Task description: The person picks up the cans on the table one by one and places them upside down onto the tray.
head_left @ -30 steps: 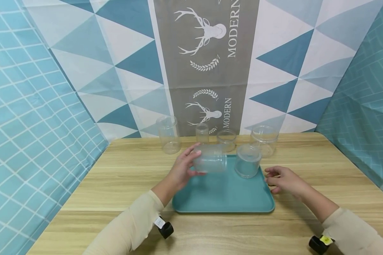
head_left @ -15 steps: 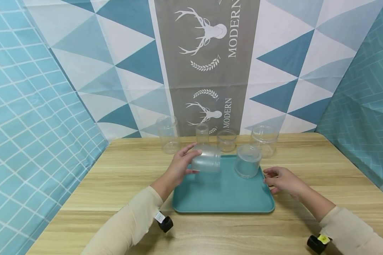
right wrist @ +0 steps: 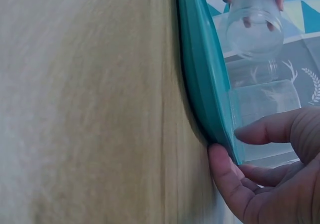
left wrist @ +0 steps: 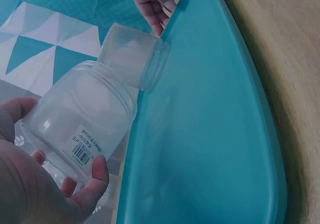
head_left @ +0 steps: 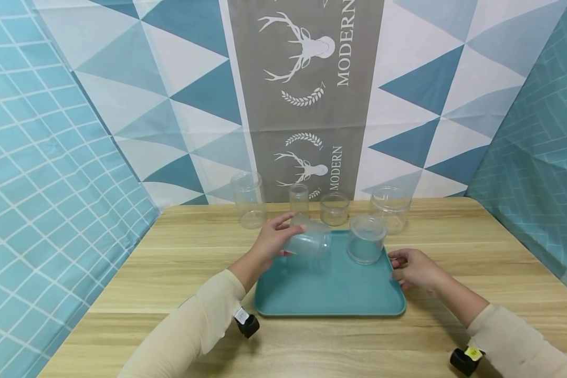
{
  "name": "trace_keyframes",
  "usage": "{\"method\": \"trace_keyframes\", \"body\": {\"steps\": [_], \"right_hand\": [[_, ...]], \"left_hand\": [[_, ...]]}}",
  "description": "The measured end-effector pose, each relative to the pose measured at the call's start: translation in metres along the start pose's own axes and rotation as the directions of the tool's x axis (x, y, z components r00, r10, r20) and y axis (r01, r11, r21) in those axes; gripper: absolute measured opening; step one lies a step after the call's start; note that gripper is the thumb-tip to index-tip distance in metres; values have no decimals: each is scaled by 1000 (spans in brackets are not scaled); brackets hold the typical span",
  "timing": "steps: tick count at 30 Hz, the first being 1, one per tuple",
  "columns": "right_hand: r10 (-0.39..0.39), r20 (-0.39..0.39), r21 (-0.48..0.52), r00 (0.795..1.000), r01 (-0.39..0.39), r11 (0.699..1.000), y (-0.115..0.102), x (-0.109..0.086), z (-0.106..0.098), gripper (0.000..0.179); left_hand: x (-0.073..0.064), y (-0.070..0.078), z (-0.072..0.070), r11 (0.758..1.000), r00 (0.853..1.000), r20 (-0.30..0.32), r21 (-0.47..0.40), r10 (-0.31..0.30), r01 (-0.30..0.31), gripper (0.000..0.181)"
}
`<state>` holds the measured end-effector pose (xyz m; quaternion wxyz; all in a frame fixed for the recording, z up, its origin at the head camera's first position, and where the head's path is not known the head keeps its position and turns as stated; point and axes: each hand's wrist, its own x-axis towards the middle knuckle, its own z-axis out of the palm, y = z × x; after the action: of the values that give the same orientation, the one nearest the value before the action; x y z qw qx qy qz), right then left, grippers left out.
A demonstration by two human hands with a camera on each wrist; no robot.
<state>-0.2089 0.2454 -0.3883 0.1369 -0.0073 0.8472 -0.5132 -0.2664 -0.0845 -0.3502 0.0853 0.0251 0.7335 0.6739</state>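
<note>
We are working over the teal tray, where one clear jar is standing mouth-down in the far right corner. Above the tray's far left part we are holding a second jar tilted, mouth rightward; we seem to be mid-placing, and the next move likely calls for swinging that mouth down. Our left hand is gripping its base end; our right hand is touching the tray's right edge, whether pinching we cannot tell.

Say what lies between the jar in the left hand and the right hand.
A second jar, resting on the tray; the head view shows it.
</note>
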Motion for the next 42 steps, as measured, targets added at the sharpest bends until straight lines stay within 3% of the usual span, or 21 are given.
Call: {"method": "trace_keyframes", "body": {"steps": [13, 17, 20, 26, 34, 39, 42], "right_hand": [[-41, -15, -47, 999, 40, 998, -2, -3, 3, 57], [-43, -18, -55, 999, 42, 998, -2, -3, 3, 57], [-44, -23, -57, 999, 43, 997, -2, -3, 3, 57], [-48, -23, -56, 999, 47, 997, 1, -2, 2, 56], [-48, -27, -55, 998, 47, 997, 2, -2, 3, 58], [-51, -34, -61, 998, 48, 997, 2, -2, 4, 57], [-51, -35, -61, 998, 49, 997, 2, -2, 4, 57]], "left_hand": [[6, -3, 9, 988, 999, 0, 152, 34, -34, 57], [7, 0, 13, 972, 998, -9, 226, 70, -66, 55], [7, 3, 16, 946, 994, -23, 309, 109, -97, 55], [8, 7, 21, 857, 980, -15, 488, 197, -165, 57], [11, 16, 25, 724, 966, 81, 647, 245, -238, 59], [16, 24, 29, 621, 961, 143, 738, 238, -264, 60], [17, 29, 34, 529, 956, 183, 801, 228, -279, 61]]}}
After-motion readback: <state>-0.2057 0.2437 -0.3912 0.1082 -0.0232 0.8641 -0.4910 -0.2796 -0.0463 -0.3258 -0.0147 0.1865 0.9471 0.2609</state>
